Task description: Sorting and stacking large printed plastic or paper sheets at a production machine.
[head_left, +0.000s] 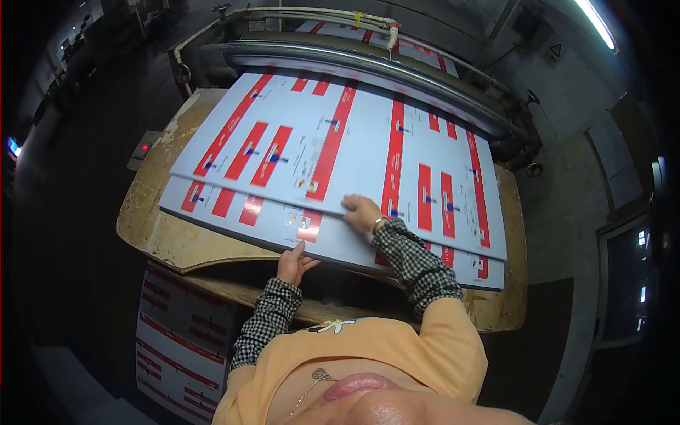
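A large white printed sheet with red bands and small blue marks lies in front of me, its far end at the machine's rollers. My right hand is closed at its near edge, fingers curled on top; the thumb is hidden. Under it, a stack of like printed sheets sticks out toward me, slightly offset. My left hand is at the stack's near edge, thumb up against it and fingers apart, holding nothing that I can see.
A metal roller spans the far side of the worn wooden table. More printed sheets show beyond the rollers. Below the table at left stands another pile of printed sheets. A small box with a red light sits by the left edge.
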Motion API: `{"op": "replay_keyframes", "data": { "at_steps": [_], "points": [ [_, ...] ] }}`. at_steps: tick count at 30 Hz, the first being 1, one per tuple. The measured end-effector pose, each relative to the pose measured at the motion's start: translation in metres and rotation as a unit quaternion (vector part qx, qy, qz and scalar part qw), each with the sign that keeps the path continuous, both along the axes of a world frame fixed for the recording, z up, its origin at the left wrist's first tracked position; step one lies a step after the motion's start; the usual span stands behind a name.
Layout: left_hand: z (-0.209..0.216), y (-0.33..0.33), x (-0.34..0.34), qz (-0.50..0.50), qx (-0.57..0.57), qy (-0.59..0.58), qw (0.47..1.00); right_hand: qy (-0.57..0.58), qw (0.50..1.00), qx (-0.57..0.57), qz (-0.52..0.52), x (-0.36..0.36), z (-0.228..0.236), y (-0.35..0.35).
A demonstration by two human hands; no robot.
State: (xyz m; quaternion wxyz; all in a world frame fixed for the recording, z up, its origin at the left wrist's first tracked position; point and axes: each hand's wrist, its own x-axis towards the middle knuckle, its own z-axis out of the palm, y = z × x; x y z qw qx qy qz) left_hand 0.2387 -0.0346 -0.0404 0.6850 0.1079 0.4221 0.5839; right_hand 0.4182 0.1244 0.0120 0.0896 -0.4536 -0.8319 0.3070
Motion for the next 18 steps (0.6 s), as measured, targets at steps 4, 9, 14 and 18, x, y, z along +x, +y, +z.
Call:
{"op": "replay_keyframes", "data": {
  "at_steps": [4,9,14,18],
  "points": [
    [-0.001,0.001,0.002,0.007,0.005,0.004,1.000,-0.050,0.995,0.083,0.038,-0.009,-0.020,-0.005],
    [-0.002,0.000,-0.003,0.016,-0.001,-0.018,1.000,-0.186,0.966,0.069,0.163,-0.013,0.003,-0.070],
    [-0.024,-0.004,-0.015,-0.041,0.039,-0.033,0.998,-0.154,0.966,-0.005,0.207,-0.007,0.024,-0.059],
    [-0.007,-0.002,-0.002,-0.004,0.030,-0.045,0.999,-0.116,0.965,-0.063,0.226,0.002,0.031,-0.042]
  ]
}}
